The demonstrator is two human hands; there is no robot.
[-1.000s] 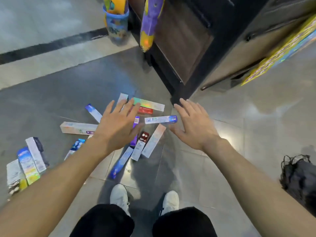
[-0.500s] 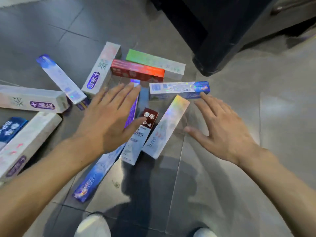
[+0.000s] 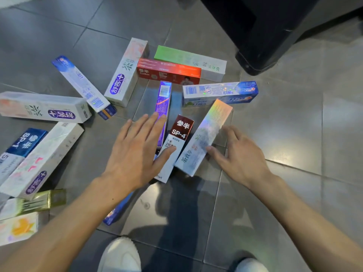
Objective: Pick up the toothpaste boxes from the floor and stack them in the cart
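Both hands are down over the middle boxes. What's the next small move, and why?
Probably close the right hand on the holographic box: its open fingers already flank that box's edge, and the box lies free on top. The left hand hovers open over the purple box and the SP-4 box.

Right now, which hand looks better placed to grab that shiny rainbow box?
The right hand, probably. Its fingertips already meet the holographic box along its right edge. The left hand hovers over the purple box and SP-4 box.
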